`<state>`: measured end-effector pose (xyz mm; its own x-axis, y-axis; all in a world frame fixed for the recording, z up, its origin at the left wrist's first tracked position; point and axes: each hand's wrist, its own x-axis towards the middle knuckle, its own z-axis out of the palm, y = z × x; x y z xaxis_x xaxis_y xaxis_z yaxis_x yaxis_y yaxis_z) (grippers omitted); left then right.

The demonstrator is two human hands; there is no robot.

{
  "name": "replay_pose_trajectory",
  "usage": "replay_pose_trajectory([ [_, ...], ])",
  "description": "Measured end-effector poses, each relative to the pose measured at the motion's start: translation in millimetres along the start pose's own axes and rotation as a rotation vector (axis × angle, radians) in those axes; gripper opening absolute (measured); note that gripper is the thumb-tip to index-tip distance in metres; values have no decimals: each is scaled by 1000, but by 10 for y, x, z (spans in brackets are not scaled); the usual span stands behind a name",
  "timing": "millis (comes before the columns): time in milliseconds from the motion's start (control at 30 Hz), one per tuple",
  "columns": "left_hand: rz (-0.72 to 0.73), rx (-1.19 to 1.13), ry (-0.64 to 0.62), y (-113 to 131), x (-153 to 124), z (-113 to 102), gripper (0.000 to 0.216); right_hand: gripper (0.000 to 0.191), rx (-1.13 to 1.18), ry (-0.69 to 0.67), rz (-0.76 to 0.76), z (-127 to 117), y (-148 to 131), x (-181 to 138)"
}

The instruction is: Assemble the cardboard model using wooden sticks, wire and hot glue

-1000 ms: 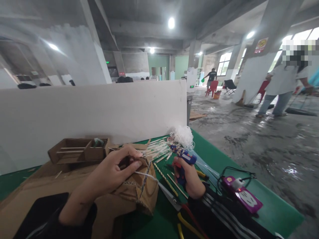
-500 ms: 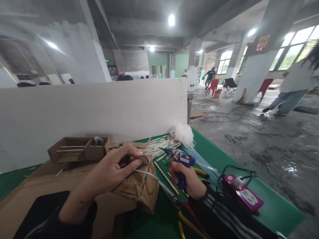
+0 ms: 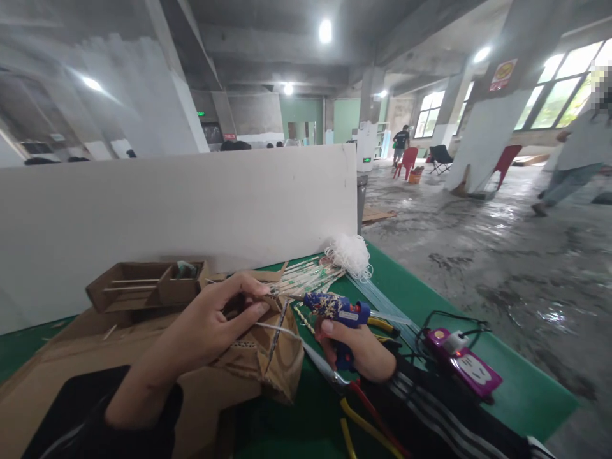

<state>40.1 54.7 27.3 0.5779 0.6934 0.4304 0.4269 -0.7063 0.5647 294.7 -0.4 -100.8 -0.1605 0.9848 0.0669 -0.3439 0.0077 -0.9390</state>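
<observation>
My right hand (image 3: 366, 347) is wrapped round the handle of a blue hot glue gun (image 3: 337, 308), its nozzle pointing left. The nozzle tip is close to the upper edge of a brown cardboard piece (image 3: 285, 363). My left hand (image 3: 210, 325) is closed, thumb and fingers pinching at the top of that piece; the exact pinch point is partly hidden. A white cord (image 3: 275, 327) runs from under the left thumb across the cardboard. Scissors with red handles (image 3: 338, 380) lie beside the piece, below the glue gun.
Behind the hands are a divided cardboard box (image 3: 129, 287), thin wooden sticks (image 3: 306, 275) and a bundle of white cord (image 3: 351, 255). A purple power strip (image 3: 466, 363) sits right on the green table (image 3: 521, 389). A white panel (image 3: 182, 204) stands behind. Two people are further off.
The glue gun has shifted left, bringing its nozzle nearer the cardboard edge by my left hand. My left hand keeps its pinch. The person at far right has moved.
</observation>
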Motion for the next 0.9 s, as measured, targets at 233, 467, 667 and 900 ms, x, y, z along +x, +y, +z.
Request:
replay_pose_trajectory([
  [233,-43,4,11,30,7,11,16,47,-33,-21,-16,-23,-12,-19],
  [467,-54,5,17,33,-12,19,15,47,-26,-27,-38,-14,6,-15],
  [667,-63,5,-1,59,-3,17,18,45,-29,-34,-43,-25,16,-21],
  [900,-82,-2,-6,33,-29,9,19,42,-14,-45,-45,-10,-5,-21],
])
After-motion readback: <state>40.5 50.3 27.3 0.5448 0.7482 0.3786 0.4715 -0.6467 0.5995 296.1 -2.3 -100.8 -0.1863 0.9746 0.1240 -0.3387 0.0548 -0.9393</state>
